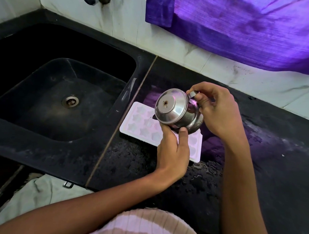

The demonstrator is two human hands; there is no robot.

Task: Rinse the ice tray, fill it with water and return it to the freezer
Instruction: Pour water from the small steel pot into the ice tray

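Observation:
A pale pink ice tray [141, 124] with star-shaped cells lies flat on the wet black counter [134, 157], just right of the sink. A small steel kettle [176, 110] with its lid on hangs tilted over the tray's middle, its lid facing the sink. My right hand [218, 113] grips the kettle's handle from the right. My left hand [174, 149] holds the kettle's lower body from below, thumb on its side, and hides part of the tray. I cannot make out any water stream.
A deep black sink [62, 95] with a metal drain lies to the left. A tap base [92, 0] shows at the top edge. Purple cloth [243, 26] hangs over the tiled wall at the upper right. A pale cloth [39, 191] hangs below the counter's front edge.

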